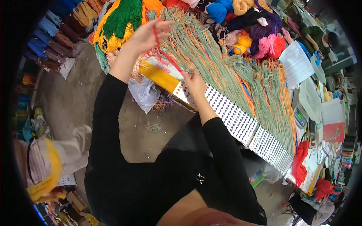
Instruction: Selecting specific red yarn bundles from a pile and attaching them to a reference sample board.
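A length of red yarn (pixel 171 62) stretches between my two hands above the near edge of the table. My left hand (pixel 149 37) is raised at the far end with its fingers stretched out, and the strand runs across them. Lower and to the right, the fingers of my right hand (pixel 195 83) are pinched together on the other end of the yarn. Just under the right hand is a long white board with rows of holes (pixel 233 113), set along the table's edge. Many grey-green and orange strands (pixel 211 52) lie spread over the table beyond it.
Green and yellow yarn hanks (pixel 122 20) lie at the far left, with balls of coloured yarn (pixel 260 30) at the far right. A scale (pixel 300 117) and paper sheets (pixel 296 64) are on the right. A white plastic bag (pixel 144 94) hangs below the table's left end.
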The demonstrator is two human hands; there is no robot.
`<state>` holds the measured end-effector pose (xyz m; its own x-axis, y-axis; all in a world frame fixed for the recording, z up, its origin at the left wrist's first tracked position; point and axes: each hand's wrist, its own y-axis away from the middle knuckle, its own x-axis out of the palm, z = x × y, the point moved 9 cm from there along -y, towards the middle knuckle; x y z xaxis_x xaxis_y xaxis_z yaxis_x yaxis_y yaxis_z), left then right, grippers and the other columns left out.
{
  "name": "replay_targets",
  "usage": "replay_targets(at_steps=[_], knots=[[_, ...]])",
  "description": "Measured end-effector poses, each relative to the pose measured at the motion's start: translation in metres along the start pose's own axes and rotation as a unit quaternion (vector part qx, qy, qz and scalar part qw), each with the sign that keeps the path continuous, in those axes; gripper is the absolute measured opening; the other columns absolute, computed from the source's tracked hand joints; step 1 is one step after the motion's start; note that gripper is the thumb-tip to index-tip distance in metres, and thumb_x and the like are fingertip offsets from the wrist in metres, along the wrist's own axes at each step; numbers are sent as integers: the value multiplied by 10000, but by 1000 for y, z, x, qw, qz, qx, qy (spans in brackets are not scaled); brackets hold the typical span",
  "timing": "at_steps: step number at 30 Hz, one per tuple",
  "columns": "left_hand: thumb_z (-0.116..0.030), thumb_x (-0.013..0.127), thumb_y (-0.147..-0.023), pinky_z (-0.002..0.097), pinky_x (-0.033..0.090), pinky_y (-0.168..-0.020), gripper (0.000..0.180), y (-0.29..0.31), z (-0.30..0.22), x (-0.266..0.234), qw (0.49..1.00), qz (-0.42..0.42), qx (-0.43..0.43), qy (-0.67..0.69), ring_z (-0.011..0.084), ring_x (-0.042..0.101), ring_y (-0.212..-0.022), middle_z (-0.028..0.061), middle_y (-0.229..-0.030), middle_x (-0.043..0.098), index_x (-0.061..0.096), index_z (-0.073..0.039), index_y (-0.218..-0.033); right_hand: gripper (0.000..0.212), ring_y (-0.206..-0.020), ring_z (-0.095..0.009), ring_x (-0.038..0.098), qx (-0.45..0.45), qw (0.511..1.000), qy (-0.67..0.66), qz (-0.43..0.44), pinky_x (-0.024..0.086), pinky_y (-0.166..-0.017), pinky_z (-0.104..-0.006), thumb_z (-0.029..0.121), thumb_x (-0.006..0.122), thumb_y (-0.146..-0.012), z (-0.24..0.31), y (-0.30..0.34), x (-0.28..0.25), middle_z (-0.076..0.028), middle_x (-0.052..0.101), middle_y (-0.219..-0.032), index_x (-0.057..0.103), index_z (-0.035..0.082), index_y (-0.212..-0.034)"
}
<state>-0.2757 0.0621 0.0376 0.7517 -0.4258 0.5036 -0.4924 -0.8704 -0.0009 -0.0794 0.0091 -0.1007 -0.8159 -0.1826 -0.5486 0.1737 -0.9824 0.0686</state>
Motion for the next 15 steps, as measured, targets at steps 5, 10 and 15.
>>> replay_targets(at_steps=[5,10,15], knots=[[-401,312,-964,371,372,-982,512,-24,43,99,998,-57,-7,-5,175,468,-1163,63,-1301,470,388,-63,-1342,177,-842,-293,568,-343,893,-45,-287,442,-735,-389,183,644,-781,118,34,-100,-131,596,-867,618,28,-862],[-362,354,-943,389,333,-1019,506,-69,72,159,991,-88,-24,-98,175,429,-1213,57,-1377,403,340,-111,-1383,122,-819,-282,576,-370,849,-197,-322,463,-713,-370,126,605,-812,105,31,-177,-113,585,-825,570,9,-812],[-413,445,-901,512,199,-1070,581,-67,11,102,986,-152,26,-59,237,200,-1347,85,-1462,247,296,-165,-1405,147,-679,-134,573,-268,678,-685,-13,474,-571,-258,192,556,-893,76,98,-308,-73,621,-785,553,51,-851]])
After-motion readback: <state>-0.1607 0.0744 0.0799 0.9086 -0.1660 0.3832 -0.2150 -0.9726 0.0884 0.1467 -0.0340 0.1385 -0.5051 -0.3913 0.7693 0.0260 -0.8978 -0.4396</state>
